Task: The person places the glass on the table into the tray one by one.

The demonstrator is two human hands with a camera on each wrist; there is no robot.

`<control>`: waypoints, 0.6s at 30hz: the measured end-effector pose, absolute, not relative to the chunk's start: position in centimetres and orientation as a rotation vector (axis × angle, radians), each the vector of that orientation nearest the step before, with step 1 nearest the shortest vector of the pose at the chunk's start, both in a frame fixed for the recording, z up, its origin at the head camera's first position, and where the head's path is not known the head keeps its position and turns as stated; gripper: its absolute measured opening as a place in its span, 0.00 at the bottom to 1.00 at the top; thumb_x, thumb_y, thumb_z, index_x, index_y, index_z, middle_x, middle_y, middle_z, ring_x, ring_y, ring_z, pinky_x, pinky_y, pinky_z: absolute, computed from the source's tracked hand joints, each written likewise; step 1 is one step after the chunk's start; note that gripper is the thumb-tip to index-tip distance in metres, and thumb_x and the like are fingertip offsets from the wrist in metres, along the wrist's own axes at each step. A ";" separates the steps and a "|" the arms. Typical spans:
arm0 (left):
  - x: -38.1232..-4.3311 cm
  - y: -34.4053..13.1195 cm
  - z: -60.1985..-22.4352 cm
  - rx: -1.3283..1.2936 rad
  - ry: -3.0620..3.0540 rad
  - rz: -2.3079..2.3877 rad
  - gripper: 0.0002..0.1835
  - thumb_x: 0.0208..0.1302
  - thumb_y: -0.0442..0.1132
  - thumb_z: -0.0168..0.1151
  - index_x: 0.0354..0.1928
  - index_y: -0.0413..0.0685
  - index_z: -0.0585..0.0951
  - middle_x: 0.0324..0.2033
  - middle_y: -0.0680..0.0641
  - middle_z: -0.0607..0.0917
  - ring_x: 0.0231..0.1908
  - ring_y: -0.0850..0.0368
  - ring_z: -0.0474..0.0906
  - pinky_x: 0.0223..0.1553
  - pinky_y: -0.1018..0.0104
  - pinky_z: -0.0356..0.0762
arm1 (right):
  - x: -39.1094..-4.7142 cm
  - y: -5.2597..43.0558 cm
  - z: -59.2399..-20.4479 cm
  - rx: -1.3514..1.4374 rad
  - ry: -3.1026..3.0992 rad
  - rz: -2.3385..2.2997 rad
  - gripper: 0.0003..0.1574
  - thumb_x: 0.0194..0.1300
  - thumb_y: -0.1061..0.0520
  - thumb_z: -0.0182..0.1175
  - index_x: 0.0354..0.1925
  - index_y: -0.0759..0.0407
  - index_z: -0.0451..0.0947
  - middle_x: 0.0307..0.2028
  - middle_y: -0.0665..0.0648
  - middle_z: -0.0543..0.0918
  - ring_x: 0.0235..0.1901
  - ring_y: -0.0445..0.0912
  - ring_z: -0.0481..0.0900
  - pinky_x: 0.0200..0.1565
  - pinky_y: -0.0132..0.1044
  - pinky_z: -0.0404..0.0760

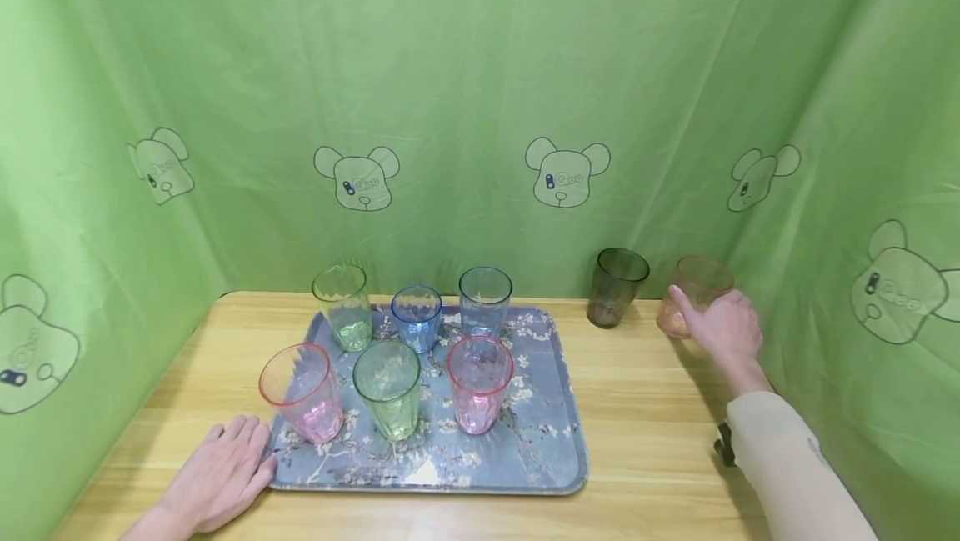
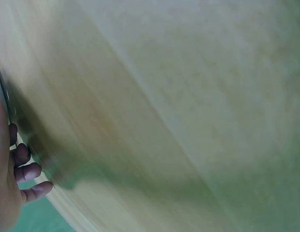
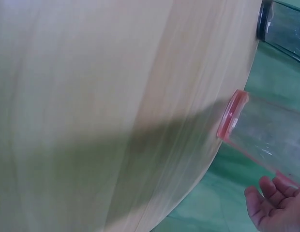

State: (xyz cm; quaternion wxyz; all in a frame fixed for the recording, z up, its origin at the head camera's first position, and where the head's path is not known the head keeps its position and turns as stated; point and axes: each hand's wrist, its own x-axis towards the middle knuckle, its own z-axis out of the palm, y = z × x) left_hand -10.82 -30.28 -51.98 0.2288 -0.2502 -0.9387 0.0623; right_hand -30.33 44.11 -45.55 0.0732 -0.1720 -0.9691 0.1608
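Note:
In the head view, my right hand (image 1: 723, 326) is at an orange clear glass (image 1: 701, 274) at the far right. Its thumb reaches across the front of the glass, the other fingers beside its right side. In the right wrist view, loosely bent fingers (image 3: 271, 193) appear beside the upright glass (image 3: 266, 130), not wrapped round it. A dark grey glass (image 1: 617, 287) stands just left of it. My left hand (image 1: 221, 470) lies flat on the table at the near left corner of a blue floral tray (image 1: 536, 449), close to a pink glass (image 1: 307, 395).
On the tray also stand a yellow-green glass (image 1: 345, 308), a small blue glass (image 1: 417, 320), a light blue glass (image 1: 485, 303), a green glass (image 1: 388, 391) and another pink glass (image 1: 480, 387). Green cloth (image 1: 450, 66) walls enclose the wooden table (image 1: 637, 433).

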 end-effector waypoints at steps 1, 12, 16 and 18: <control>-10.8 -30.3 -52.0 -0.689 -2.584 0.174 0.13 0.61 0.52 0.59 0.34 0.53 0.69 0.29 0.55 0.66 0.33 0.58 0.64 0.34 0.62 0.63 | -30.3 44.2 -45.6 -0.505 -2.909 0.475 0.84 0.63 0.09 0.32 0.66 0.92 0.51 0.51 0.85 0.68 0.47 0.75 0.73 0.38 0.60 0.76; -10.8 -30.2 -51.8 -0.678 -2.607 0.176 0.14 0.60 0.51 0.60 0.33 0.53 0.68 0.29 0.55 0.65 0.33 0.58 0.64 0.34 0.63 0.62 | -30.0 44.5 -45.9 -0.424 -2.884 0.435 0.80 0.66 0.11 0.33 0.62 0.92 0.56 0.46 0.83 0.70 0.42 0.73 0.74 0.34 0.57 0.76; -10.8 -30.2 -51.9 -0.672 -2.618 0.174 0.14 0.60 0.51 0.61 0.34 0.53 0.69 0.29 0.55 0.66 0.33 0.58 0.64 0.34 0.63 0.62 | -29.8 44.5 -46.0 -0.413 -2.876 0.428 0.79 0.67 0.12 0.33 0.61 0.91 0.57 0.45 0.81 0.70 0.40 0.72 0.75 0.34 0.57 0.76; -10.8 -30.2 -51.9 -0.669 -2.623 0.173 0.14 0.60 0.51 0.61 0.34 0.53 0.69 0.29 0.55 0.66 0.33 0.58 0.64 0.34 0.63 0.62 | -29.7 44.4 -46.0 -0.400 -2.876 0.424 0.78 0.67 0.12 0.33 0.60 0.90 0.58 0.44 0.81 0.70 0.40 0.71 0.75 0.34 0.56 0.76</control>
